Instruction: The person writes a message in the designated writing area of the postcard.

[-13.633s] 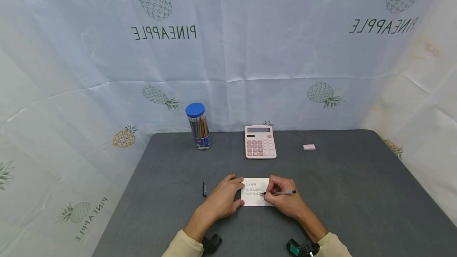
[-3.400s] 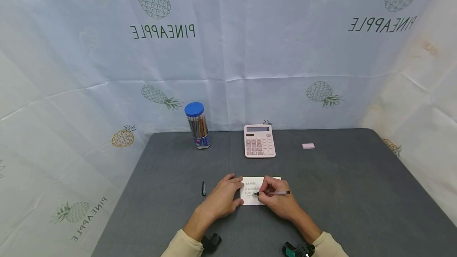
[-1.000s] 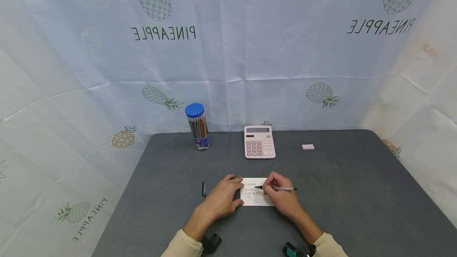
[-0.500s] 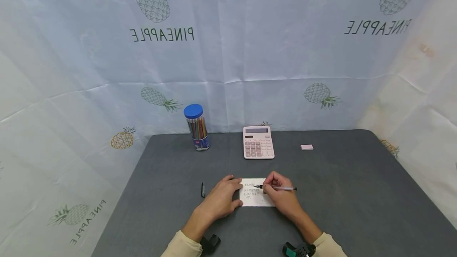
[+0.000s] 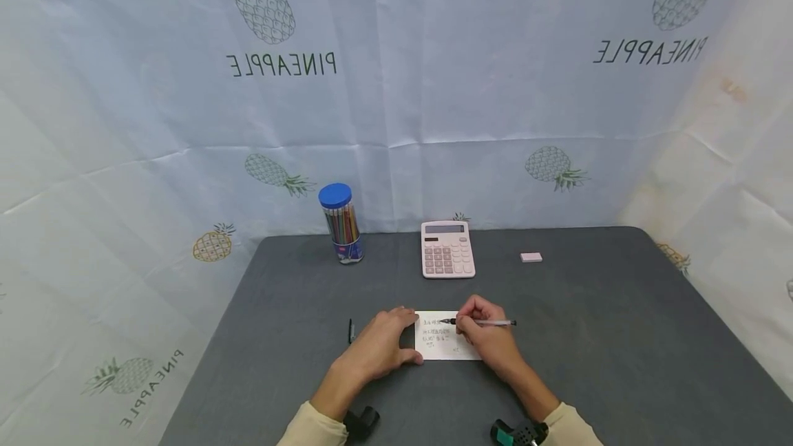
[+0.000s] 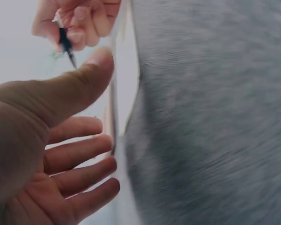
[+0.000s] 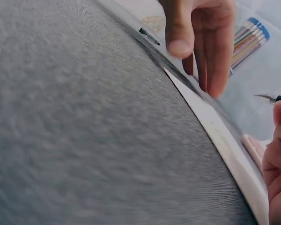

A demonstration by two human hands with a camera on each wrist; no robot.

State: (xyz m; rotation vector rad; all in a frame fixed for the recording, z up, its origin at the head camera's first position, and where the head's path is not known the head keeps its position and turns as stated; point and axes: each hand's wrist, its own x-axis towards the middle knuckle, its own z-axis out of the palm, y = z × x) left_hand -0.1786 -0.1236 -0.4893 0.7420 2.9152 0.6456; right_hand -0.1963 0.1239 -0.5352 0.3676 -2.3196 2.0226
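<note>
A small white card [image 5: 436,346] with several lines of handwriting lies on the dark grey table. My right hand [image 5: 489,339] pinches a gel pen [image 5: 489,323] at its dark grip; the tip points left over the card's upper part, and in the right wrist view the pen tip [image 7: 264,97] looks raised off the paper. My left hand [image 5: 378,346] is at the card's left edge. Its fingers are extended and spread from the thumb, holding nothing, as the left wrist view shows of this left hand [image 6: 61,140]. The pen cap [image 5: 351,331] lies just left of it.
Toward the back stand a blue-lidded tub of pencils [image 5: 343,226] and a pink calculator [image 5: 447,250]. A small pink eraser [image 5: 531,257] lies at the back right. A pineapple-print cloth [image 5: 396,88] hangs behind the table.
More handwriting has appeared lower on the card. The right hand has moved up and right with the pen. The left hand has just shifted slightly left, its fingers coming off the card.
</note>
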